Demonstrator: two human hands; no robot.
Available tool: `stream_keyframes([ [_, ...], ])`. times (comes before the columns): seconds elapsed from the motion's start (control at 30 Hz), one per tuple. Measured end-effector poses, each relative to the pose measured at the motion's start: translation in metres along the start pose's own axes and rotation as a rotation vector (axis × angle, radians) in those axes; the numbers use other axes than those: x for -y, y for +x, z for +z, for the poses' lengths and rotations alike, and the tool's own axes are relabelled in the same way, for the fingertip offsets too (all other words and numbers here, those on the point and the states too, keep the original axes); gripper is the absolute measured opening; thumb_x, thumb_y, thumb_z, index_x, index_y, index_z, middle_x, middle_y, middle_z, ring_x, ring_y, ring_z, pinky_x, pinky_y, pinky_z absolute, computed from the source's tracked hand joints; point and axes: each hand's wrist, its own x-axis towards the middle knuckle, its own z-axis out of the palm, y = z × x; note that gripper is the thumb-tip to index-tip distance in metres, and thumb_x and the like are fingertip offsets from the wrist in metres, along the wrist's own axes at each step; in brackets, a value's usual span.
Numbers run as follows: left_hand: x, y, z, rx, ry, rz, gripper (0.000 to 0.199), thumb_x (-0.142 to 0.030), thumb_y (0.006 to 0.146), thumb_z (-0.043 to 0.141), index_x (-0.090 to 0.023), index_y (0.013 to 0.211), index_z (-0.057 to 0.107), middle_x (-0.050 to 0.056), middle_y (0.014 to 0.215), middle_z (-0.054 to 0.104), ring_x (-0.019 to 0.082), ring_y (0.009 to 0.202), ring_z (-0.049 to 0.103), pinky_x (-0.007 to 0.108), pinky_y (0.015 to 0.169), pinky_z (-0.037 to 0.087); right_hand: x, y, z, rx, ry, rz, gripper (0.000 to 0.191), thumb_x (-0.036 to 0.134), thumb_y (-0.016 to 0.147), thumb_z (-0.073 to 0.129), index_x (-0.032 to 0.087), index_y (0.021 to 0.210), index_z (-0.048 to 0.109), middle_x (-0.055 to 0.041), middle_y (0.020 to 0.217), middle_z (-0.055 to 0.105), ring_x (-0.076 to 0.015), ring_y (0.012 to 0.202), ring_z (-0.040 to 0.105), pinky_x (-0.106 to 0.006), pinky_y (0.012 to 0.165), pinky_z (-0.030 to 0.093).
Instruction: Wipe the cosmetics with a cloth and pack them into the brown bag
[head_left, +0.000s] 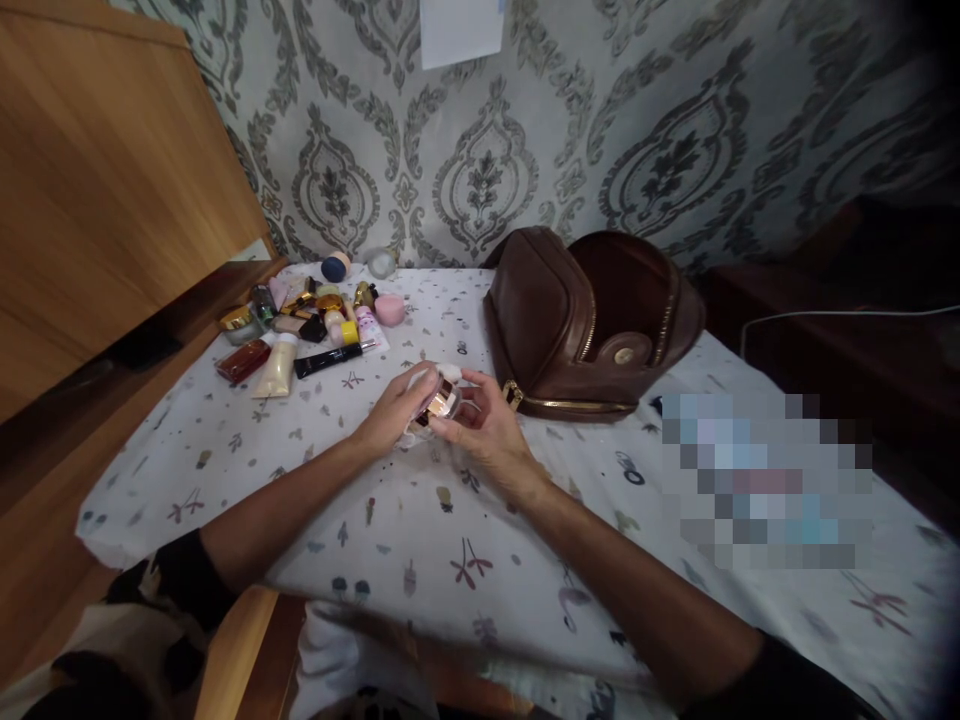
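Observation:
Between my hands, above the patterned cloth, is a small eyeshadow palette (pixel 437 404) with brown, beige and pale sections. My left hand (pixel 397 405) grips its left side, thumb on top. The fingers and thumb of my right hand (pixel 491 425) close on its right edge. Something white and soft, perhaps a tissue or wipe (pixel 449 372), shows around the palette; its full shape is hidden by my fingers. Just beyond my right hand stands a brown cosmetic bag (pixel 540 310), unzipped, its flap folded open.
Several cosmetics lie at the back left, including a cream tube (pixel 277 366), a black tube (pixel 330 358) and a pink jar (pixel 389 309). A wooden panel (pixel 112 150) rises at the left. At the right is a pixelated patch over the cloth (pixel 420 530).

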Motion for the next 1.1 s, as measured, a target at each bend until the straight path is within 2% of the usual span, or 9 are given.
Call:
stream_keyframes([
  [0.1, -0.007, -0.003, 0.000, 0.141, 0.002, 0.082, 0.046, -0.055, 0.086, 0.063, -0.019, 0.114, 0.065, 0.005, 0.104, 0.067, 0.022, 0.099, 0.062, 0.031, 0.089, 0.047, 0.000, 0.000, -0.001, -0.032, -0.072, 0.001, 0.085, 0.053, 0.057, 0.087, 0.027, 0.126, 0.045, -0.0067, 0.112, 0.061, -0.0217, 0.091, 0.064, -0.038, 0.079, 0.055],
  [0.2, -0.012, -0.005, -0.001, 0.185, 0.072, 0.083, 0.038, -0.047, 0.087, 0.064, -0.019, 0.114, 0.063, 0.004, 0.104, 0.066, 0.020, 0.096, 0.061, 0.028, 0.087, 0.046, 0.004, -0.002, -0.002, -0.069, -0.162, -0.012, 0.093, 0.053, 0.057, 0.087, 0.025, 0.132, 0.041, -0.0082, 0.115, 0.058, -0.0213, 0.089, 0.063, -0.038, 0.076, 0.055],
  [0.37, -0.007, -0.004, -0.001, 0.070, 0.086, 0.079, 0.026, -0.042, 0.087, 0.062, -0.020, 0.101, 0.063, -0.001, 0.085, 0.061, 0.013, 0.074, 0.057, 0.023, 0.070, 0.044, 0.005, -0.004, -0.001, -0.035, -0.194, -0.036, 0.091, 0.054, 0.062, 0.083, 0.023, 0.136, 0.038, -0.0083, 0.115, 0.054, -0.0195, 0.084, 0.061, -0.037, 0.073, 0.054],
  [0.5, -0.004, -0.002, 0.003, -0.051, -0.024, 0.034, 0.022, -0.041, 0.086, 0.061, -0.022, 0.097, 0.061, -0.005, 0.069, 0.057, 0.010, 0.057, 0.051, 0.020, 0.054, 0.039, -0.002, -0.003, 0.001, -0.010, -0.313, -0.117, 0.099, 0.046, 0.059, 0.086, 0.024, 0.141, 0.035, -0.0108, 0.123, 0.051, -0.0187, 0.082, 0.058, -0.037, 0.070, 0.053],
  [0.6, -0.005, -0.002, 0.008, -0.108, -0.120, 0.006, 0.026, -0.045, 0.083, 0.065, -0.021, 0.092, 0.061, -0.005, 0.063, 0.056, 0.009, 0.051, 0.050, 0.019, 0.049, 0.040, -0.007, -0.003, 0.001, -0.040, -0.419, -0.155, 0.101, 0.040, 0.059, 0.087, 0.024, 0.144, 0.035, -0.0119, 0.125, 0.052, -0.0188, 0.081, 0.056, -0.038, 0.070, 0.053],
  [0.77, -0.007, -0.003, 0.014, -0.198, -0.217, 0.061, 0.037, -0.054, 0.080, 0.069, -0.019, 0.085, 0.061, -0.001, 0.079, 0.068, 0.010, 0.057, 0.059, 0.021, 0.054, 0.050, -0.006, -0.007, 0.002, -0.055, -0.475, -0.137, 0.105, 0.043, 0.060, 0.088, 0.023, 0.147, 0.033, -0.0104, 0.114, 0.061, -0.0190, 0.073, 0.058, -0.041, 0.072, 0.053],
  [0.87, -0.008, -0.004, 0.016, -0.243, -0.241, 0.059, 0.041, -0.057, 0.079, 0.070, -0.017, 0.084, 0.062, 0.002, 0.083, 0.070, 0.011, 0.056, 0.060, 0.023, 0.052, 0.051, -0.005, -0.009, 0.002, -0.030, -0.483, -0.154, 0.097, 0.044, 0.064, 0.085, 0.022, 0.145, 0.037, -0.0086, 0.106, 0.065, -0.0202, 0.074, 0.060, -0.042, 0.075, 0.053],
  [1.0, -0.006, -0.003, 0.015, -0.235, -0.227, 0.067, 0.046, -0.062, 0.081, 0.066, -0.017, 0.086, 0.066, 0.004, 0.082, 0.072, 0.015, 0.064, 0.066, 0.025, 0.057, 0.053, -0.007, -0.008, 0.001, -0.008, -0.479, -0.155, 0.081, 0.047, 0.067, 0.083, 0.023, 0.136, 0.048, -0.0047, 0.092, 0.068, -0.0216, 0.074, 0.062, -0.040, 0.074, 0.052],
  [1.1, -0.002, -0.002, 0.010, -0.155, -0.207, 0.061, 0.055, -0.067, 0.087, 0.052, -0.017, 0.096, 0.071, 0.006, 0.089, 0.074, 0.019, 0.082, 0.070, 0.028, 0.071, 0.055, -0.006, -0.006, -0.002, -0.004, -0.387, -0.126, 0.069, 0.051, 0.072, 0.079, 0.023, 0.130, 0.054, -0.0069, 0.105, 0.069, -0.0203, 0.076, 0.062, -0.038, 0.075, 0.052],
])
